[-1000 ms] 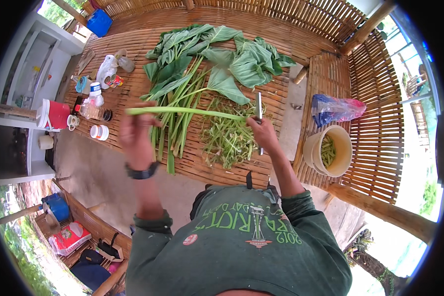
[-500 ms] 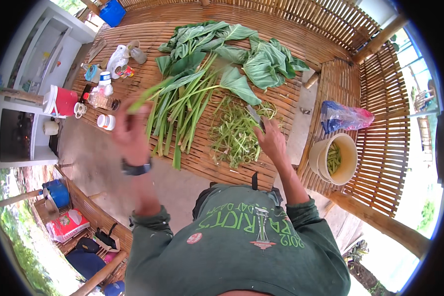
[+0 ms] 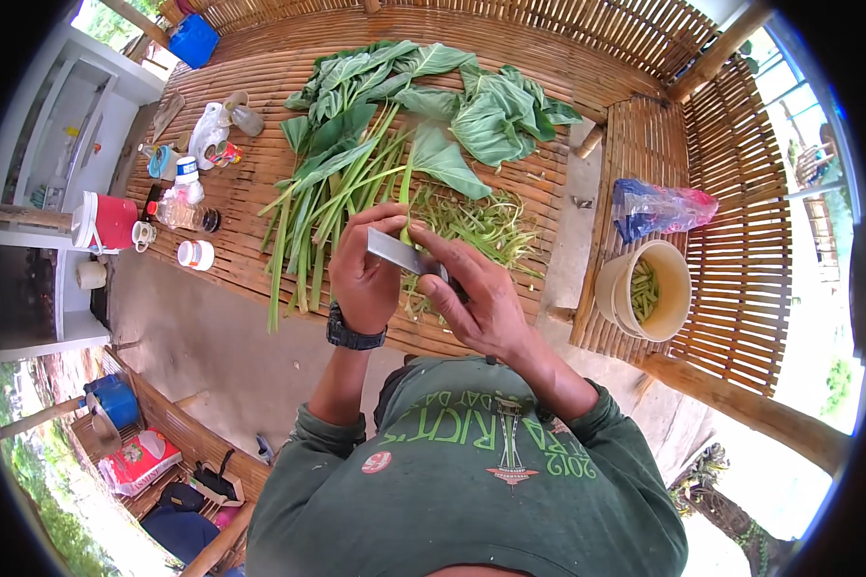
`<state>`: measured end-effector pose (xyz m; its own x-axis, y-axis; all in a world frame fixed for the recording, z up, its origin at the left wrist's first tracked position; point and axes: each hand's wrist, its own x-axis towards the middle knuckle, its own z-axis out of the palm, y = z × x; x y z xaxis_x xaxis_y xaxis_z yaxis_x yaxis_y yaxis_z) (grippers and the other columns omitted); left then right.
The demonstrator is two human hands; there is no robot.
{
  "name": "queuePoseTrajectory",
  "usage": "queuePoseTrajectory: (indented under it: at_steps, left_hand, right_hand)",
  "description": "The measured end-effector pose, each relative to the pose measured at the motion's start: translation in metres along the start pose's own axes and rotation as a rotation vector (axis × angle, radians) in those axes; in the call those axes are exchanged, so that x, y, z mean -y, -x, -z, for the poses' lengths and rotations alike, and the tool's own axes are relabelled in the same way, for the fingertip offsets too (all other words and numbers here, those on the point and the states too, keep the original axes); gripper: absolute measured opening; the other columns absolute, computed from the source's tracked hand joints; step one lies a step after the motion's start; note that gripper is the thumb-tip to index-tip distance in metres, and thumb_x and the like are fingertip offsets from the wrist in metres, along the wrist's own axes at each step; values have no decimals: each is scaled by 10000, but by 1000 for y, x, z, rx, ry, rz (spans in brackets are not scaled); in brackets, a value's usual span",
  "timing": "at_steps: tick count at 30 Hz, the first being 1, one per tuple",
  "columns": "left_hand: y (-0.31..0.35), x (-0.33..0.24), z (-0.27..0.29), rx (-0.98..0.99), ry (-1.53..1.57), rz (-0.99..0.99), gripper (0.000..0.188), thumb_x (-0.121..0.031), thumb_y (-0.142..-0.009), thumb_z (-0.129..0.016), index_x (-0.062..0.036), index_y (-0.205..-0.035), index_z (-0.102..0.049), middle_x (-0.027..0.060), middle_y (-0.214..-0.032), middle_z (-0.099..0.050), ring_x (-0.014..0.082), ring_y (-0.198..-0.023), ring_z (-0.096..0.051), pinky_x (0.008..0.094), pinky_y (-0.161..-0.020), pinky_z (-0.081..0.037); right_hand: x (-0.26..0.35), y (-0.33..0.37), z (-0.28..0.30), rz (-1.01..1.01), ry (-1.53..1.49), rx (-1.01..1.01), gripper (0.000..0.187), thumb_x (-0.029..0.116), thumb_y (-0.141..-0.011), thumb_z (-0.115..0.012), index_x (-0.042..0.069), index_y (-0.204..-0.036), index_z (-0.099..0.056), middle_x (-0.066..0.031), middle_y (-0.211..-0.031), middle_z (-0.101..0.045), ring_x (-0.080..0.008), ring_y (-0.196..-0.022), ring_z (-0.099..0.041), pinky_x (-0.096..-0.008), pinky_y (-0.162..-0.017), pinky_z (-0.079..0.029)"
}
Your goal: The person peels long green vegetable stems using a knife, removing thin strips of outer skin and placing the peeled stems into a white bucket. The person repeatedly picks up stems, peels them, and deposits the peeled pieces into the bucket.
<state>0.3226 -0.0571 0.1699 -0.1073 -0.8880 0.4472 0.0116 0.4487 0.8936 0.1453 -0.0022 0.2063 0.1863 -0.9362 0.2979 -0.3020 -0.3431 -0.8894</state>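
Close to my body, over the table's near edge, my two hands meet. My left hand [image 3: 368,274] is closed around a green leaf stalk [image 3: 406,192], which points up and away between the hands. A knife [image 3: 393,251] is gripped in my right hand [image 3: 481,300], its wide blade lying across the stalk's near end by my left fingers. Beyond the hands lies a pile of long green stalks [image 3: 303,226] with big green leaves [image 3: 500,120] at the far side. Thin green peelings [image 3: 496,231] are heaped to the right, partly hidden by my right hand.
The bamboo table [image 3: 245,197] carries bottles, including an oil bottle [image 3: 183,215], and a white jar [image 3: 195,255] at left. On the bench at right stand a cream bucket [image 3: 683,298] with cut green pieces [image 3: 644,291] and a blue-red plastic bag [image 3: 659,210].
My left hand has come in from the left with the stalk. My right hand has moved left and nearer, off the peelings, bringing the knife against the stalk. The view has shifted slightly.
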Motion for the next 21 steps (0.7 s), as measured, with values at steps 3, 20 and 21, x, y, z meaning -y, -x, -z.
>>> queuePoseTrajectory:
  at_steps: [3,20,21]
  left_hand:
    - [0,1,0,4,-34,-41,277,140,-934,-622,51,-1190,-678,178,-1283,-675,237,-1136,-709,344,-976,-596]
    - [-11,-17,60,-214,83,79,196,-79,-1031,-674,-25,-1217,-638,188,-1192,-725,205,-856,-735,252,-618,-577]
    - [-15,-25,75,-270,40,65,194,-110,-1045,-662,-35,-1223,-639,182,-1185,-727,200,-844,-728,250,-609,-570]
  right_hand:
    - [-1,1,-2,3,-19,-21,552,260,-1038,-639,78,-1542,-507,-150,-982,-675,-330,-760,-675,-417,-664,-542]
    - [-114,10,15,-763,-454,-288,490,488,-1092,-573,69,-859,-675,50,-670,-510,-37,-482,-392,-239,-433,-297]
    - [-133,17,21,-800,-424,-307,488,488,-1095,-566,72,-862,-674,40,-669,-510,-38,-476,-387,-236,-431,-292]
